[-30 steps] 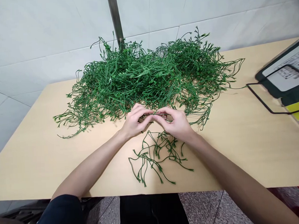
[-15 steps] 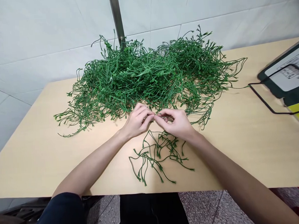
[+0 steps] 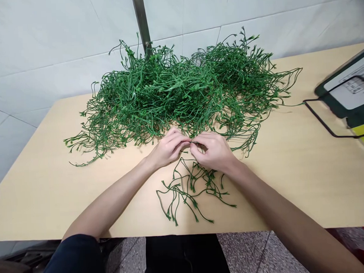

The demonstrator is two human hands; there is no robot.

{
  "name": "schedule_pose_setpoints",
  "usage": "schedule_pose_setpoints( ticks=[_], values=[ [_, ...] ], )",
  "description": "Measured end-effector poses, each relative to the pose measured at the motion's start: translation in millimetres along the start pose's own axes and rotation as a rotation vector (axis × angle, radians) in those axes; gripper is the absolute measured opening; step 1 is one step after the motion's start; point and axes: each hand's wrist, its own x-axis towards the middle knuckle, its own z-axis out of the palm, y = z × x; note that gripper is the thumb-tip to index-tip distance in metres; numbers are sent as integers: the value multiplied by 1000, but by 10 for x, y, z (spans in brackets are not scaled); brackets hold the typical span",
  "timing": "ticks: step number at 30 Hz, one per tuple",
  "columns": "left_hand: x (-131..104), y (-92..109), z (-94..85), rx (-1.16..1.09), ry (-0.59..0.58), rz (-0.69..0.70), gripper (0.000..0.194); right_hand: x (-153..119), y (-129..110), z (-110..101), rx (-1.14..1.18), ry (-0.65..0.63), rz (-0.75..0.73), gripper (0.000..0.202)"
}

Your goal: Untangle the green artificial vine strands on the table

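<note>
At the middle of the pale wooden table (image 3: 292, 176), just near of the big heap of green stems (image 3: 168, 89), the left hand (image 3: 169, 148) and right hand (image 3: 214, 151) meet at their fingertips. Each pinches thumb against finger on a thin green stem (image 3: 194, 142), most of which the fingers hide. Compared with half a second ago, the right fingers are curled tighter and the right thumb is more bent; the left hand has barely changed. The heap and the small loose pile (image 3: 192, 188) near of the hands lie as before.

The heap blocks the far side, reaching toward the tiled wall (image 3: 60, 37) and covering the foot of a metal bar (image 3: 141, 21). On the right, one strand runs to a black wire frame (image 3: 319, 124) beside a dark green panel (image 3: 334, 107) with a white label.
</note>
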Motion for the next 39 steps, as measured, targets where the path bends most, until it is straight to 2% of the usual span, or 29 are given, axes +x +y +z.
schedule_pose_setpoints(
  ticks=[8, 13, 17, 20, 23, 27, 31, 34, 39],
  values=[
    [-11, 26, 0, 15, -86, 3, 15, 8, 11, 26, 58, -23, -2, 23],
    [0, 16, 10, 17, -29, 0, 10, 12, 33, 30, 150, -9, -15, 25],
    [23, 10, -8, 6, 40, -108, 10, 29, 48, -29, 220, -12, 77, 22],
    [30, 18, -26, -13, 80, -182, 11, 31, 20, -74, 197, 59, 109, 13],
    [26, 29, -33, -25, 80, -175, 12, 12, -22, -87, 196, 149, 73, 12],
    [19, 38, -29, -52, 79, -108, 9, -11, -32, -42, 228, 111, 11, 25],
    [22, 45, -27, -27, 99, -102, 8, 4, 17, 2, 215, 213, -69, 14],
    [29, 56, -22, 6, 101, -112, 9, 24, 34, -13, 210, 279, -128, 15],
    [32, 57, -1, 60, 155, -82, 5, 30, -2, -33, 189, 243, -118, 14]
  ],
)
